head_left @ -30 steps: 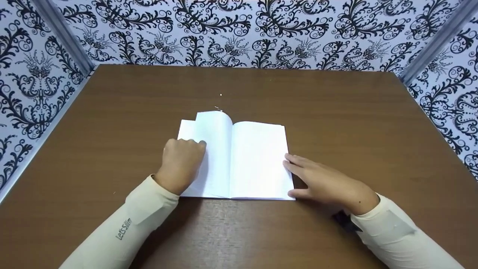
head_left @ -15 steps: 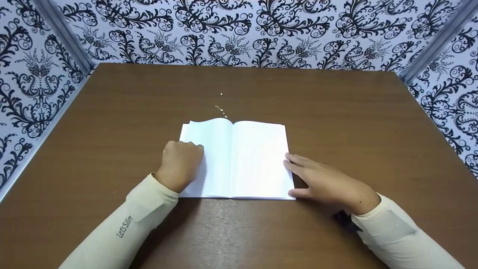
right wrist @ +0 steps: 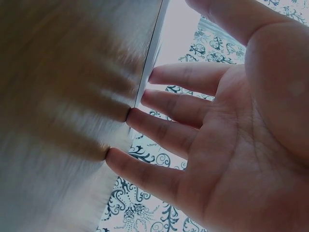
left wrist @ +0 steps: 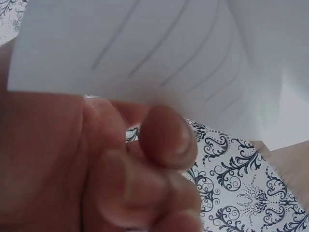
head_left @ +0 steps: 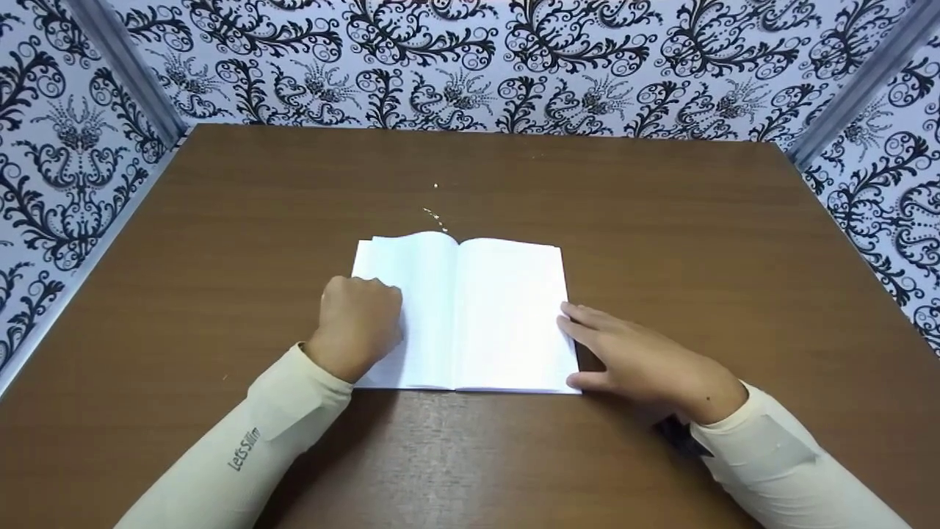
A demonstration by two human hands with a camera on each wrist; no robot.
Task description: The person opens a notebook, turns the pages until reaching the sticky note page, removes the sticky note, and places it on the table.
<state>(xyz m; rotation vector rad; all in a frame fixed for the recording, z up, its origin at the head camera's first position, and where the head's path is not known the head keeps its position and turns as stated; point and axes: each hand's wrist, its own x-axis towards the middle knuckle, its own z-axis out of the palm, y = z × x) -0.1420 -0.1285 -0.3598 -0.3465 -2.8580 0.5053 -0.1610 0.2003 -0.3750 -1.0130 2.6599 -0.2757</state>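
Observation:
An open notebook (head_left: 514, 316) with white pages lies on the brown table. My left hand (head_left: 360, 319) is a fist, knuckles forward, over the left page (head_left: 422, 316) near its outer edge. In the left wrist view, its curled fingers (left wrist: 166, 137) lie right at the edge of a faintly lined page (left wrist: 140, 48). My right hand (head_left: 635, 360) lies beside the right page, fingers spread and fairly straight. Its fingertips (right wrist: 133, 116) meet the table along the notebook's right edge, and its thumb reaches the near right corner.
Small pale crumbs (head_left: 435, 217) lie on the table (head_left: 661, 198) beyond the notebook's spine. White walls (head_left: 455, 81) with black scrollwork enclose the back and both sides. Pale sleeves (head_left: 294, 404) cover both forearms.
The left page, bulging and shifted askew a second ago, has flattened and slid down and left into line with the pages beneath. Both hands have stayed almost still.

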